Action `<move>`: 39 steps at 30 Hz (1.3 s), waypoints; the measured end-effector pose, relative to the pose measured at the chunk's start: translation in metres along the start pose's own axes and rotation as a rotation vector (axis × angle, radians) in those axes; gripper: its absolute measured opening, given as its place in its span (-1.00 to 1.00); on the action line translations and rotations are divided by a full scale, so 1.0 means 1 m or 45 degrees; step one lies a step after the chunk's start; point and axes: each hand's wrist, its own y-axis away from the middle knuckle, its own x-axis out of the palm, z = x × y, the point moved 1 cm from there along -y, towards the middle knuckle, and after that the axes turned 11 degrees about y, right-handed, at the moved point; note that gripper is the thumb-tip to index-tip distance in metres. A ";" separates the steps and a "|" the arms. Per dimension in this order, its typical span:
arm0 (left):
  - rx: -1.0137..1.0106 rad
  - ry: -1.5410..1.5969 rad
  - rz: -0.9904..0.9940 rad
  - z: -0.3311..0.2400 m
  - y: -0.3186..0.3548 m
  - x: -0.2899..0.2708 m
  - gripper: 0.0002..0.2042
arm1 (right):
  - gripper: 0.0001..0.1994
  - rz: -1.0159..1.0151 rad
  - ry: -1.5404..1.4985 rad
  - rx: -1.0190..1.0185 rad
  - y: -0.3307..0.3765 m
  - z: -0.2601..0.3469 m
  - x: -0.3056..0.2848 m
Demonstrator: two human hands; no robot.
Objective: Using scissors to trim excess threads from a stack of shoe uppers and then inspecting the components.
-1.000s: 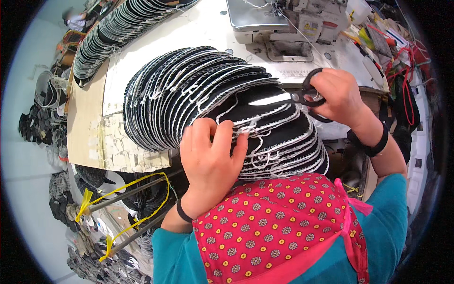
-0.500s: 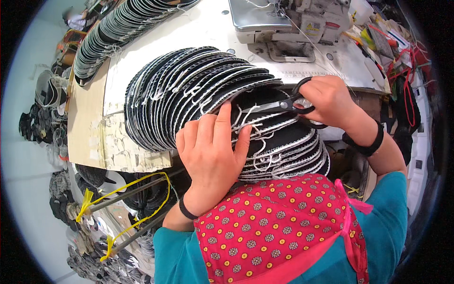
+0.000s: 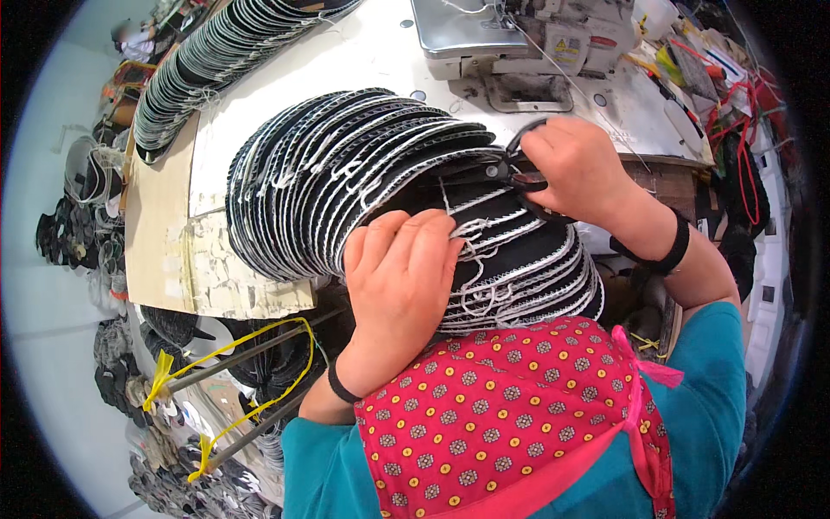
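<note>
A long fanned row of black curved fabric pieces (image 3: 303, 173) with white stitched edges lies across the table edge and toward my lap. My left hand (image 3: 399, 277) is closed over the near part of the row, its index finger and thumb together where a white thread (image 3: 446, 197) runs up from the fingertips. My right hand (image 3: 579, 169) grips black-handled scissors (image 3: 494, 171) at the right side of the row. Their blades point left among the pieces and are hard to make out. Loose white thread ends (image 3: 474, 232) hang beside my left fingertips.
Another row of black pieces (image 3: 233, 60) curves along the table's far left. A sewing machine (image 3: 553, 43) stands on the white tabletop (image 3: 372, 52) at the back. Metal bars (image 3: 259, 346) with yellow ties are at the lower left. Tools and red cord (image 3: 748, 112) lie at right.
My left index finger, stretched out before, has curled in toward the thumb. My right hand has moved slightly up and left with the scissors.
</note>
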 end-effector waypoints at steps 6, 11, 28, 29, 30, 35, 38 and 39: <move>-0.168 -0.233 -0.097 0.000 0.000 -0.006 -0.68 | -0.60 0.010 -0.076 -0.103 0.011 -0.012 -0.008; -0.181 -0.336 -0.061 -0.005 -0.003 -0.009 -0.72 | -0.62 -0.128 -0.026 -0.082 0.011 -0.020 -0.014; -0.064 -0.024 -0.036 0.003 0.003 -0.006 -0.70 | -0.60 0.000 -0.002 -0.035 0.001 -0.014 -0.018; -0.051 -0.005 -0.025 0.004 0.002 -0.006 -0.69 | -0.60 -0.048 0.027 -0.019 0.002 -0.015 -0.020; -0.038 0.012 -0.015 0.004 0.002 -0.006 -0.68 | -0.60 -0.048 0.027 -0.021 -0.001 -0.014 -0.018; -0.115 0.006 -0.074 0.001 0.003 -0.007 -0.58 | -0.57 -0.027 -0.016 -0.022 -0.010 0.004 -0.004; -0.234 -0.179 -0.184 0.004 0.007 -0.012 -0.52 | -0.58 -0.030 -0.072 -0.129 -0.002 -0.002 -0.004; -0.228 -0.271 -0.186 0.008 0.009 -0.014 -0.55 | -0.59 -0.017 -0.113 -0.179 0.000 -0.006 -0.007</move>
